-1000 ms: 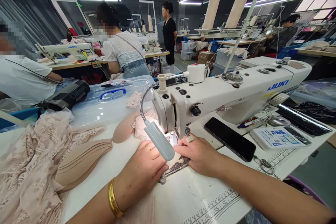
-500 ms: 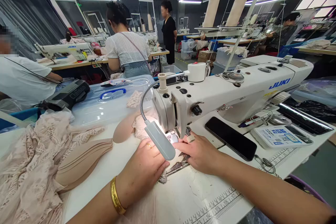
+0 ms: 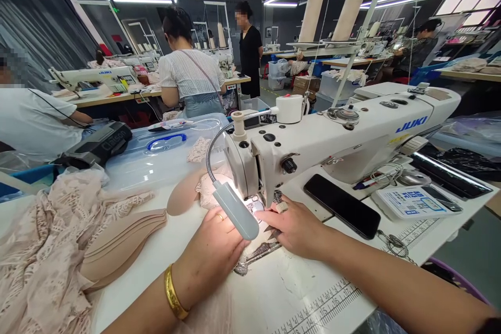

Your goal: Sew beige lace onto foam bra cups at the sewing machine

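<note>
At the needle end of the white sewing machine (image 3: 332, 141), my left hand (image 3: 213, 242) is closed on pale lace fabric (image 3: 213, 188), its fingertips partly hidden by the grey lamp head (image 3: 237, 211). My right hand (image 3: 299, 227) is closed just right of the needle area, its index finger reaching towards the presser foot. Dark pointed tips (image 3: 271, 230) show under its fingers; what they belong to is hidden. A beige foam cup (image 3: 183, 193) lies behind my left hand, partly under the lace.
Stacked beige cups (image 3: 125, 245) and a heap of lace fabric (image 3: 43, 250) lie on the left. A black phone (image 3: 341, 204) and a white-and-blue box (image 3: 409, 202) rest on the right. A clear plastic bin (image 3: 164, 154) stands behind. Several people sit or stand beyond.
The view has shifted slightly, so the scene sits a little further left. Both hands keep nearly the same place at the needle, with only slight finger movement.
</note>
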The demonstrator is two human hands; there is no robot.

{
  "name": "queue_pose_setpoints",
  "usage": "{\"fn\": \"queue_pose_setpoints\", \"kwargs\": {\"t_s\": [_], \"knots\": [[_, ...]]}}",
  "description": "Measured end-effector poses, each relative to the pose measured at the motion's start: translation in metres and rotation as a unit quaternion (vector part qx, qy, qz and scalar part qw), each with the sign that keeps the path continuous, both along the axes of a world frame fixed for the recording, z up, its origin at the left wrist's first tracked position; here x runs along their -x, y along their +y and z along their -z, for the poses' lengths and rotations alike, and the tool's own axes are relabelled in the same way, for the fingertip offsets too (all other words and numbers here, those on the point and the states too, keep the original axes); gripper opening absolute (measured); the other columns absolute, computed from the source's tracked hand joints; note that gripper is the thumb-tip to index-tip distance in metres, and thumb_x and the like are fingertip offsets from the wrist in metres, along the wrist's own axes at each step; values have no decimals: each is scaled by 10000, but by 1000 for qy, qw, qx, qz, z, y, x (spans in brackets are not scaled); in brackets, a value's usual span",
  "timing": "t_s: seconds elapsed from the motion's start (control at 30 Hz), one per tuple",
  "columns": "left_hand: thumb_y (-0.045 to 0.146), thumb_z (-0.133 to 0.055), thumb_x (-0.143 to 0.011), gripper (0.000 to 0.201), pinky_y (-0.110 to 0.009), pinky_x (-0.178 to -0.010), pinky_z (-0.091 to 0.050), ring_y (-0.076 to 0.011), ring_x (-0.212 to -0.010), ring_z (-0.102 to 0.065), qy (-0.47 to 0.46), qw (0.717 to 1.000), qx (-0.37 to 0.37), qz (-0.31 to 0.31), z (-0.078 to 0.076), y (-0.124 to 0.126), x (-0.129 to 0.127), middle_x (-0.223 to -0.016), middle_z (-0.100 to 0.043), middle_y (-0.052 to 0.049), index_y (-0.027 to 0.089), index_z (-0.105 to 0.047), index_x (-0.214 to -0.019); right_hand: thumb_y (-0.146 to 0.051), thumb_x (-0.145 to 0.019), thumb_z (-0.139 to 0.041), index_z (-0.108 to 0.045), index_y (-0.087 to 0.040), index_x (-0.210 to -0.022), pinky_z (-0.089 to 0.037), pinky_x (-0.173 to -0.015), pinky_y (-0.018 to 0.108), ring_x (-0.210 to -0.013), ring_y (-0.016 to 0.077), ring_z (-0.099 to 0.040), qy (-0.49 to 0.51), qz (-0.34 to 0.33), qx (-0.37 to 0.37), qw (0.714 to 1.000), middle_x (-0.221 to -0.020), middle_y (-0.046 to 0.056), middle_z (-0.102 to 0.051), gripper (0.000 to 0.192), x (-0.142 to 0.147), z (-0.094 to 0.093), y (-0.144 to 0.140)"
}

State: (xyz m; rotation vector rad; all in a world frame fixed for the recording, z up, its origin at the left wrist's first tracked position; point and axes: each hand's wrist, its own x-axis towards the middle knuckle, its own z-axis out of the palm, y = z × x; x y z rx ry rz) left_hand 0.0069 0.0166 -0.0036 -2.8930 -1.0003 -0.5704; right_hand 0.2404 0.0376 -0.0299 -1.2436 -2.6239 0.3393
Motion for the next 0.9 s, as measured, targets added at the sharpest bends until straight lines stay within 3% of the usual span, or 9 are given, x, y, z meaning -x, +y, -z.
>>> {"fn": "queue_pose_setpoints", "kwargs": {"t_s": [0.23,0.33,0.4,0.5,0.57,0.63,0.73,0.8,0.9], "knots": [[137,-472,-996,192,-449,-892,-470,-261,-959,-646,-26,1000,1,2,2,0,3,-1093,-723,-78,194,-654,-974,-6,-681,-547,-650,-232,-1017,-325,-634,285,-851,217,-443,13,-17,-36,999,-861,37,-568,418,-1,3,-1],[136,-445,-1007,223,-435,-871,-453,-250,-901,-617,-46,999,-5,-2,3,3,7,-966,-705,-61,198,-636,-908,-28,-771,-557,-640,-232,-1123,-402,-715,293,-917,206,-516,72,-116,-63,989,-1019,38,-667,416,2,1,-7],[122,-402,-1009,266,-429,-843,-443,-245,-857,-590,-43,999,1,-25,2,3,9,-907,-682,-57,196,-627,-888,-117,-890,-567,-633,-235,-1156,-433,-752,288,-978,197,-551,98,-181,-59,977,-1092,30,-691,298,2,-1,-7],[143,-389,-1012,289,-387,-759,-428,-221,-775,-546,-34,997,35,-53,-6,-1,10,-829,-644,-40,195,-580,-801,-187,-942,-593,-665,-214,-960,-435,-706,289,-907,202,-560,77,-127,-87,985,-931,38,-686,78,-8,0,2],[193,-423,-1026,335,-335,-677,-397,-177,-669,-484,-47,995,72,-42,-12,-6,9,-702,-567,0,197,-489,-697,-131,-897,-615,-644,-193,-825,-434,-699,305,-868,218,-543,63,-34,-146,987,-844,56,-663,99,-19,1,11],[208,-439,-1032,379,-313,-638,-364,-154,-615,-418,-74,994,77,-27,-15,-9,9,-633,-491,22,194,-416,-653,-73,-844,-613,-635,-189,-806,-439,-717,313,-907,237,-537,87,7,-190,978,-833,63,-658,124,-27,2,14],[119,-398,-1002,317,-336,-690,-376,-185,-706,-455,-83,996,27,-22,-11,-5,11,-729,-557,-17,193,-476,-703,-102,-831,-619,-653,-211,-857,-450,-726,301,-938,233,-537,135,-67,-176,973,-866,50,-653,117,-24,0,7],[53,-386,-944,274,-366,-717,-386,-223,-776,-481,-47,998,6,-38,-5,-2,12,-817,-596,-60,188,-525,-749,-130,-840,-627,-668,-231,-901,-468,-751,300,-940,219,-546,106,-140,-130,976,-931,41,-665,125,-19,0,2],[21,-413,-866,242,-376,-698,-388,-238,-761,-471,-3,998,11,-66,-1,-3,11,-804,-575,-74,186,-515,-721,-41,-781,-605,-664,-225,-866,-483,-765,306,-970,220,-557,25,-122,-98,987,-968,42,-681,211,-20,0,7]]}}
